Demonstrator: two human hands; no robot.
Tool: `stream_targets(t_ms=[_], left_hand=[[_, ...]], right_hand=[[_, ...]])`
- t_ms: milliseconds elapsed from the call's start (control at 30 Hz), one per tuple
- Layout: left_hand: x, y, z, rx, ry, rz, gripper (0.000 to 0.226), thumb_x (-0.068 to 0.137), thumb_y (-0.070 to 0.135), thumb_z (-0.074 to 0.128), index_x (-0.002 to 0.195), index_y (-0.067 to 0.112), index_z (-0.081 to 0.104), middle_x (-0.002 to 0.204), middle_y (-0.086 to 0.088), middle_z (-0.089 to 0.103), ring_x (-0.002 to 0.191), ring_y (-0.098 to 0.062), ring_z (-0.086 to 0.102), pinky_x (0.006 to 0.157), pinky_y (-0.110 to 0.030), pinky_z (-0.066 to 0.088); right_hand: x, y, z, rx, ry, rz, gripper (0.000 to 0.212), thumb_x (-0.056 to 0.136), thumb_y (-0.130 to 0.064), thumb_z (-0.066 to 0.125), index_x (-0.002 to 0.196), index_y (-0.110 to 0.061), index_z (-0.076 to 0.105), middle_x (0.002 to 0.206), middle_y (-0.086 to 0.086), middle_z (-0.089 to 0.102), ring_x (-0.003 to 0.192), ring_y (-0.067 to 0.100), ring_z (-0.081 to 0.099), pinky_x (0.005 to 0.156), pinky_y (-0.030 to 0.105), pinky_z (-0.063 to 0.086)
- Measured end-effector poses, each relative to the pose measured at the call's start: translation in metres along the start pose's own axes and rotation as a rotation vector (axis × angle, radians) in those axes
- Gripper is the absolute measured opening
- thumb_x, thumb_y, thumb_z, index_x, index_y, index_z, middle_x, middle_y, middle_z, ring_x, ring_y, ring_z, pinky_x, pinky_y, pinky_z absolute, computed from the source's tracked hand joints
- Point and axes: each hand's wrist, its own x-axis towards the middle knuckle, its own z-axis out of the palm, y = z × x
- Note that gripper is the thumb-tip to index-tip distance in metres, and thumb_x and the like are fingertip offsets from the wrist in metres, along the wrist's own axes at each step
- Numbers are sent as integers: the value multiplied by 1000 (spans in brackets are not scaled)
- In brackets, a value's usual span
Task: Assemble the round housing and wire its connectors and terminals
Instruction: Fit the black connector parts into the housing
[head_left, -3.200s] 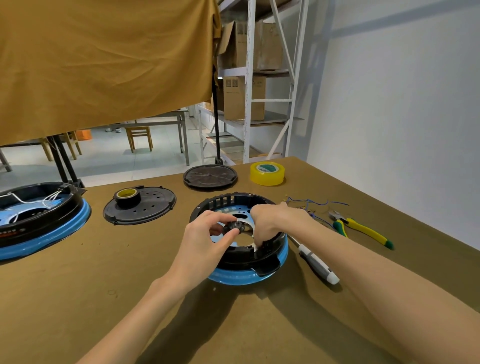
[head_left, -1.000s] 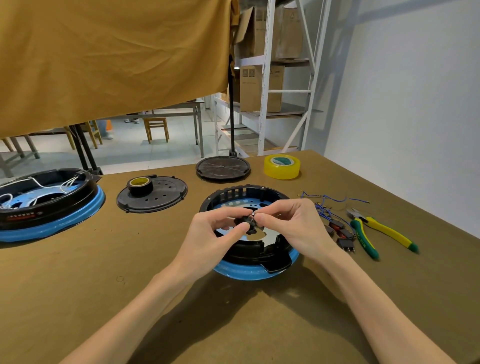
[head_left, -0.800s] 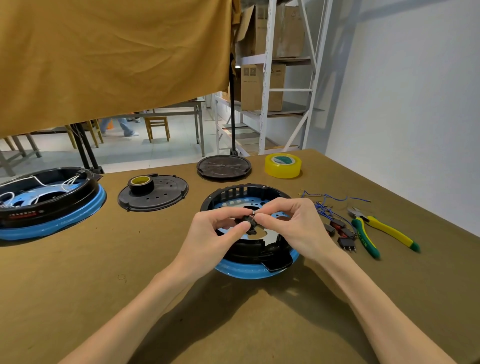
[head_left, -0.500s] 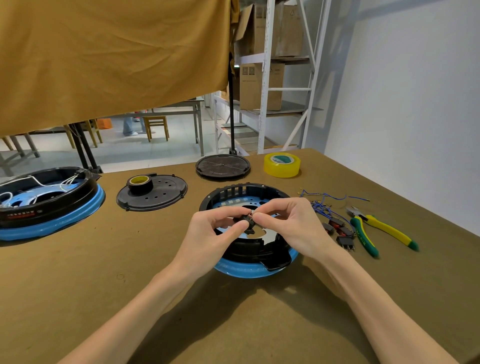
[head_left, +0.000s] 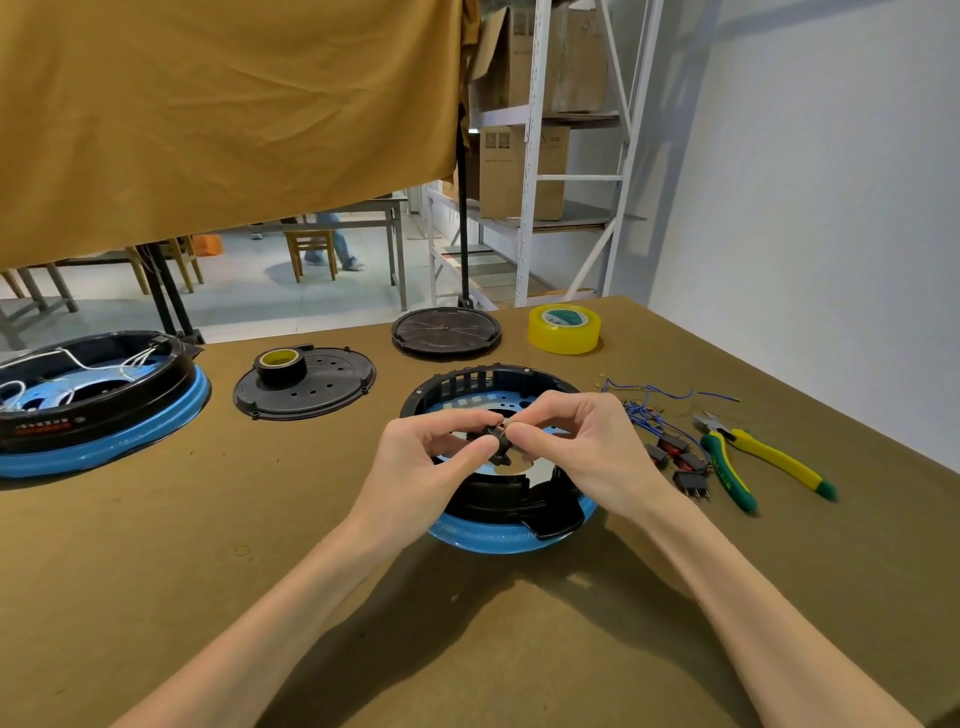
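Both hands pinch a small black part (head_left: 493, 441) above the round housing (head_left: 498, 525): left hand (head_left: 421, 467) with thumb and fingers curled round it, right hand (head_left: 582, 452) nipping its right edge. Housing sits on brown table (head_left: 156, 571), black shell on blue base. Second housing (head_left: 98, 405) far left, wired. Two black lids (head_left: 311, 395) (head_left: 447, 332), two tape rolls: black (head_left: 279, 364), yellow (head_left: 564, 328). One pliers (head_left: 753, 462), lettering unreadable. Blue wires (head_left: 654, 400), connectors (head_left: 680, 462). Ochre cloth (head_left: 218, 104), shelving with cardboard boxes (head_left: 524, 171).

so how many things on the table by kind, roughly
round housings: 2
black discs: 2
tape rolls: 2
pliers: 1
wire and connector pile: 1
small black part held in both hands: 1
total: 9
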Motion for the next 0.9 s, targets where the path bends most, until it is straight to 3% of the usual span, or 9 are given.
stream_targets(t_ms=[300, 600, 733, 900], left_hand=[[2, 3, 0, -24, 15, -9, 28, 95, 15, 73, 121, 25, 76, 105, 16, 79, 95, -10, 76, 80, -19, 59], [0, 5, 1, -6, 7, -30, 28, 95, 15, 73, 118, 31, 75, 103, 20, 78, 93, -7, 76, 76, -16, 58], [2, 8, 0, -42, 9, -40, 27, 95, 14, 72, 119, 25, 76, 103, 14, 80, 94, -9, 77, 81, -18, 59], [3, 13, -1, -84, 21, -51, 26, 95, 13, 72, 116, 28, 76, 104, 14, 80, 95, -10, 77, 84, -20, 60]], right_hand=[[3, -1, -1, 45, -7, 36, 10, 93, -10, 73, 99, -7, 81, 86, 0, 77, 79, 14, 72, 68, 26, 58], [0, 0, 1, 30, -26, 17, 8, 92, -10, 75, 96, -12, 81, 86, -2, 76, 78, 16, 72, 71, 27, 59], [3, -3, -2, 79, -32, 58, 9, 94, -11, 73, 98, -9, 81, 84, 2, 78, 77, 17, 74, 66, 24, 59], [2, -4, 5, 75, 10, 43, 9, 94, -13, 73, 97, -17, 81, 86, -1, 79, 78, 14, 74, 66, 23, 58]])
